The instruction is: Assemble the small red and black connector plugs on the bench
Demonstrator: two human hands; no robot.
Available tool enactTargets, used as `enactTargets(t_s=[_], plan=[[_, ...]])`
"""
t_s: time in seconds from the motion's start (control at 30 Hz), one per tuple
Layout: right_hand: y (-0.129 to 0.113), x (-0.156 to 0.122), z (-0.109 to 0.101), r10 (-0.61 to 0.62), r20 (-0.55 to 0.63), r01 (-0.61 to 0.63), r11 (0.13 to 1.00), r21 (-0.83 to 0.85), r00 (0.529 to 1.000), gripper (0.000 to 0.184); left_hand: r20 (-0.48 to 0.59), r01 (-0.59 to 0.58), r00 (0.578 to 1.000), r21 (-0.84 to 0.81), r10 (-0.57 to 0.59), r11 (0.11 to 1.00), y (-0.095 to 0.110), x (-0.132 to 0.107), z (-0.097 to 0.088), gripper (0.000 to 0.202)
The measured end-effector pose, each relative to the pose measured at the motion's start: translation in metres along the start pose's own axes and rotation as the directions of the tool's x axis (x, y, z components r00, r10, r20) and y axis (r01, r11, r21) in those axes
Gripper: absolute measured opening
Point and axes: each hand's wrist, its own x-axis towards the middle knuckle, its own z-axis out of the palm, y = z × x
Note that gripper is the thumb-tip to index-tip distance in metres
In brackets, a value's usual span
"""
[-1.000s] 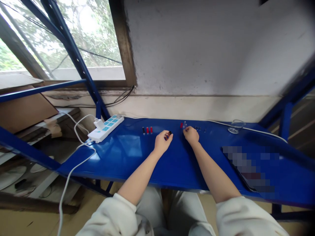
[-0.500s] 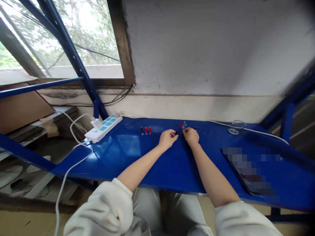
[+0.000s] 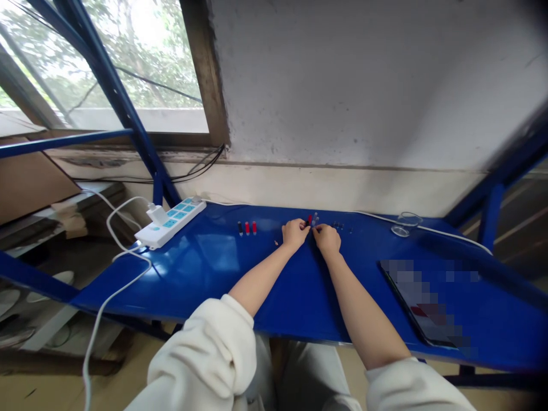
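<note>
My left hand [image 3: 294, 234] is closed at the middle of the blue table [image 3: 282, 291], its fingertips pinching a small black cylindrical piece [image 3: 306, 223]. Close beside it, my right hand [image 3: 327, 241] also pinches with thumb and forefinger; what lies between them is too small to make out. Just beyond the fingertips are a small red cylinder [image 3: 310, 218] and some clear little tubes [image 3: 315, 217]. Farther left, a black-topped piece [image 3: 240, 228] and two red-topped pieces, one in the middle [image 3: 247, 228] and one on the right [image 3: 254, 228], stand in a row.
Tiny clear parts [image 3: 337, 225] lie right of my right hand. A white power strip [image 3: 171, 224] with a plug and cable occupies the left end. To the right are a clear round object [image 3: 401, 230] and a dark flat device [image 3: 413, 308]. Behind runs a wall [image 3: 342, 85].
My left hand has moved right and slightly away from me, bringing the black piece near the red cylinder and my right hand. The view has shifted a little.
</note>
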Motion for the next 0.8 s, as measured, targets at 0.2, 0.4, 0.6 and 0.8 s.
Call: enactTargets(t_s=[0.2,0.4,0.6,0.8], plan=[[0.000,0.001,0.001,0.010,0.007,-0.010,1.000,-0.004,1.000,0.026,0.007,0.020,1.000,0.067,-0.020,0.998,0.000,0.009,0.008,0.008],[0.001,0.002,0.003,0.005,0.000,-0.005,1.000,-0.002,1.000,0.026,0.011,0.002,1.000,0.168,-0.004,0.986,-0.001,0.012,0.012,0.008],[0.001,0.002,0.003,-0.008,-0.021,0.008,1.000,0.013,1.000,0.026,0.032,-0.008,0.999,0.248,0.000,0.969,0.000,0.012,0.014,0.009],[0.000,0.001,0.002,0.001,0.010,-0.001,1.000,-0.001,1.000,0.026,0.020,0.013,1.000,0.280,-0.019,0.960,0.002,0.013,0.015,0.012]])
